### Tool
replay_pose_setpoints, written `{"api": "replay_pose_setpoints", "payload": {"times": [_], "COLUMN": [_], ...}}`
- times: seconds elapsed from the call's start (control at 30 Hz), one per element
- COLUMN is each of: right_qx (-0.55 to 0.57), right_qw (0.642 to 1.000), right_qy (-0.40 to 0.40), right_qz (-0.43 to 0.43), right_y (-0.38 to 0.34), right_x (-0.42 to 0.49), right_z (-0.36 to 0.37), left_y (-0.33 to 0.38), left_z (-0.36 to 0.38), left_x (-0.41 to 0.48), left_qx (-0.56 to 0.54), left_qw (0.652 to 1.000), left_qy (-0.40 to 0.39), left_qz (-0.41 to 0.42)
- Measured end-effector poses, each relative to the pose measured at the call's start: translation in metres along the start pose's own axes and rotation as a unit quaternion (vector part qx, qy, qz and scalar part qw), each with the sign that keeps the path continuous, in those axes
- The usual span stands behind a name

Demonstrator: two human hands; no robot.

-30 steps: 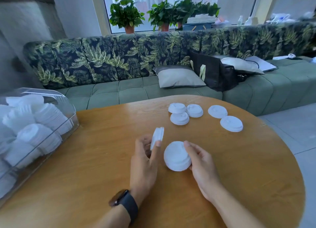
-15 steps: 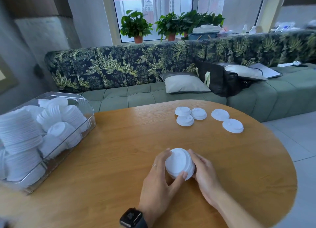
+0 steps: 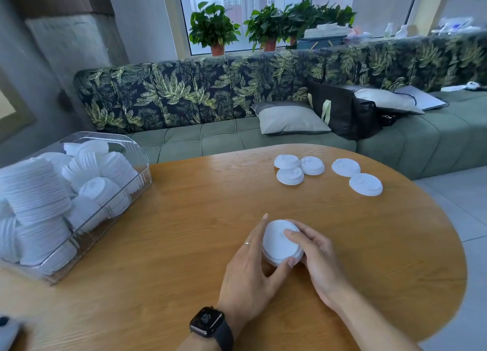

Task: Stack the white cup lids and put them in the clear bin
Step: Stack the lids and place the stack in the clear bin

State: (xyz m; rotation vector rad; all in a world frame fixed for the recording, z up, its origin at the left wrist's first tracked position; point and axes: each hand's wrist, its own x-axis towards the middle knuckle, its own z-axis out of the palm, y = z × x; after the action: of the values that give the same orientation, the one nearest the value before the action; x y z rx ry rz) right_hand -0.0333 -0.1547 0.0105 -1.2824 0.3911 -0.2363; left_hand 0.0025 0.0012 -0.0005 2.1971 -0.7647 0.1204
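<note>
**Small stack of white cup lids held between both hands**

The lid stack sits on or just above the table, near its front edge. The left hand curls round the stack's left rim, thumb at the near edge. The right hand closes on the right rim, one finger laid on top. Five loose lids lie farther back. The clear bin, holding many stacks, stands well to the left. Such thin moulded lids are probably very light, slightly flexible and smooth. Nested layers may slide, so they are best gripped by opposite rims, with the top capped.
</note>
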Motion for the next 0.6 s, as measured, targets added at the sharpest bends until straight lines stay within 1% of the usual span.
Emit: {"api": "replay_pose_setpoints", "payload": {"times": [0.1,0.23,0.33,0.47,0.53,0.6], "right_qx": [0.032,0.058,0.065,0.050,0.044,0.046], "right_qw": [0.999,0.998,0.998,0.999,0.999,0.998], "right_qy": [0.003,-0.004,-0.007,0.009,0.024,0.042], "right_qz": [0.006,-0.009,-0.009,-0.003,-0.002,-0.001], "right_y": [0.0007,0.0022,0.0036,0.0050,0.0059,0.0063], "right_x": [0.0006,0.0020,0.0042,0.0060,0.0062,0.0058], "right_z": [0.0000,-0.0011,-0.0031,-0.0037,-0.0033,-0.0024], "left_y": [-0.0020,-0.0038,-0.0025,-0.0016,-0.0020,-0.0012], "left_z": [0.0017,0.0016,0.0002,0.0006,0.0003,-0.0014], "left_x": [0.0019,0.0031,0.0032,0.0039,0.0043,0.0060], "left_qx": [0.000,-0.011,-0.013,-0.005,-0.025,-0.088], "left_qw": [1.000,0.999,0.999,0.999,0.998,0.993], "left_qy": [-0.012,-0.024,-0.033,-0.046,-0.053,-0.039], "left_qz": [-0.026,-0.038,-0.032,-0.019,-0.030,-0.063]}}
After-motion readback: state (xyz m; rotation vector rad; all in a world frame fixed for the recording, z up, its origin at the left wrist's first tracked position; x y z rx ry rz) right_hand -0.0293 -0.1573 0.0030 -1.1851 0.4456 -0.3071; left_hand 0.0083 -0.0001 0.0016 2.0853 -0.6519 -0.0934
